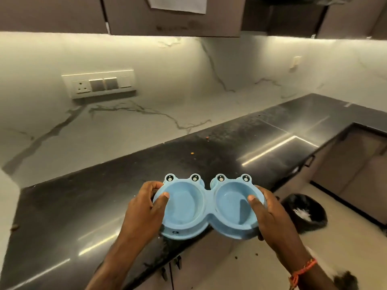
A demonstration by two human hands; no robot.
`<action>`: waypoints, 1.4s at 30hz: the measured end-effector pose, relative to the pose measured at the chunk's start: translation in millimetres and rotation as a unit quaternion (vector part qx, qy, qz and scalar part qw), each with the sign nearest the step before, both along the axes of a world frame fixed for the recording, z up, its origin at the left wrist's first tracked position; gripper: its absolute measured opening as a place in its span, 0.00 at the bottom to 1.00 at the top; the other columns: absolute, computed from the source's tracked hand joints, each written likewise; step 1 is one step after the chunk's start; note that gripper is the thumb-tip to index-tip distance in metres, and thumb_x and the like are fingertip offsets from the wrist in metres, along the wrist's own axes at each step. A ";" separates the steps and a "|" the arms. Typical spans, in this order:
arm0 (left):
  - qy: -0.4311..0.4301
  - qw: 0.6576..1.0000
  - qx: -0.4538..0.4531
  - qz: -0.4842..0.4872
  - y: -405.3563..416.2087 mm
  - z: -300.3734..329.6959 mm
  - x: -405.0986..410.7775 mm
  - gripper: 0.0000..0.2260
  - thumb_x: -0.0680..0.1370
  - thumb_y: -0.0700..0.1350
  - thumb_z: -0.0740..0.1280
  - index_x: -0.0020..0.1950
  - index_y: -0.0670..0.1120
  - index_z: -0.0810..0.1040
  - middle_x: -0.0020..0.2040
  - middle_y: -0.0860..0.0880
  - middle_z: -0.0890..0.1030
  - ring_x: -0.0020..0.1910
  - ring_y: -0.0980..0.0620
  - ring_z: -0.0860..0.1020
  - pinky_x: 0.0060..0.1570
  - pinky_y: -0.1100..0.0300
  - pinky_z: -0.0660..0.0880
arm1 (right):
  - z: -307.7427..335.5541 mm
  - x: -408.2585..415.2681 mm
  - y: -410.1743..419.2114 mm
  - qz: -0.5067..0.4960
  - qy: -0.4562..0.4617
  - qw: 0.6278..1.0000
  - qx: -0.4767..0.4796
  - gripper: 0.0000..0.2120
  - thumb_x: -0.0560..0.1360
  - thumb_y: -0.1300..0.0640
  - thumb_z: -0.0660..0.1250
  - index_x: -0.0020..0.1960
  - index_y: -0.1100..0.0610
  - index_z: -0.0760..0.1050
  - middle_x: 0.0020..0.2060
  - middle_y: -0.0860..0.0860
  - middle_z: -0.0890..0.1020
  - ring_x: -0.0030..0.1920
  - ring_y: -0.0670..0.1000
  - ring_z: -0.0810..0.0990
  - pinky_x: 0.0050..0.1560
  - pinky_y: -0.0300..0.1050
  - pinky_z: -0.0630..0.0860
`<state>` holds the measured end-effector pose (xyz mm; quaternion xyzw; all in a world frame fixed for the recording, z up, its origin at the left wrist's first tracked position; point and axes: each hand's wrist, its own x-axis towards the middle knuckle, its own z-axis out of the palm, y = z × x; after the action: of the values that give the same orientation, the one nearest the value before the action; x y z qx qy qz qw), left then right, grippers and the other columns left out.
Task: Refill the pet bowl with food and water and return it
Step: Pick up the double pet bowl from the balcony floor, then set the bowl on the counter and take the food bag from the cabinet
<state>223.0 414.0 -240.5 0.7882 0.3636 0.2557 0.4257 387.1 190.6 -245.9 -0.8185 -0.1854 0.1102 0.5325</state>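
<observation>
Left hand and right hand clamped on opposite ends of blue double pet bowl, thumbs hooked over rims. Bowl held above front edge of black countertop, both compartments without food. Scattered kibble crumbs on counter farther back. Black-lined bin on floor, right.

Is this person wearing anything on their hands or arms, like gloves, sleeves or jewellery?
No gloves and no sleeves in view: the left hand and right hand are bare, as are both forearms. The only thing worn is a thin orange braided thread band tied round the right wrist, with a loose end hanging from it.
</observation>
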 end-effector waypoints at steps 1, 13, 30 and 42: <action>0.001 1.000 0.000 0.016 0.9 -0.3 2.2 0.02 0.83 0.49 0.66 0.55 0.56 0.76 0.46 0.55 0.83 0.42 0.54 0.82 0.30 0.68 0.73 | 0.1 10.9 7.9 0.023 -0.002 1.000 -0.009 0.10 0.83 0.48 0.62 0.64 0.41 0.73 0.50 0.44 0.82 0.46 0.49 0.80 0.40 0.44 0.73; 0.046 0.983 0.023 0.178 40.8 -38.5 -7.4 0.04 0.83 0.53 0.65 0.55 0.56 0.75 0.47 0.58 0.81 0.42 0.57 0.82 0.36 0.63 0.78 | -23.6 71.8 118.9 0.165 -0.045 0.973 -0.152 0.11 0.81 0.49 0.63 0.61 0.50 0.70 0.50 0.50 0.80 0.50 0.54 0.80 0.51 0.53 0.77; 0.174 0.950 -0.025 0.258 70.1 -156.2 10.0 0.08 0.72 0.47 0.74 0.51 0.51 0.87 0.43 0.54 0.87 0.43 0.50 0.84 0.45 0.54 0.81 | -159.5 110.3 198.5 0.264 -0.149 0.910 -0.284 0.19 0.81 0.51 0.64 0.71 0.51 0.74 0.63 0.59 0.75 0.61 0.61 0.74 0.65 0.53 0.71; 0.255 0.927 -0.027 0.274 75.0 -159.0 21.4 0.16 0.77 0.60 0.70 0.54 0.49 0.82 0.51 0.49 0.86 0.48 0.48 0.82 0.48 0.55 0.78 | -176.5 120.6 213.4 0.294 -0.142 0.911 -0.253 0.21 0.79 0.45 0.66 0.68 0.54 0.74 0.64 0.56 0.78 0.64 0.59 0.76 0.64 0.53 0.73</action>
<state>244.4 489.0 -399.5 0.6848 0.6684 0.1430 0.2526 507.7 404.0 -422.4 -0.8412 -0.4573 0.1881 0.2190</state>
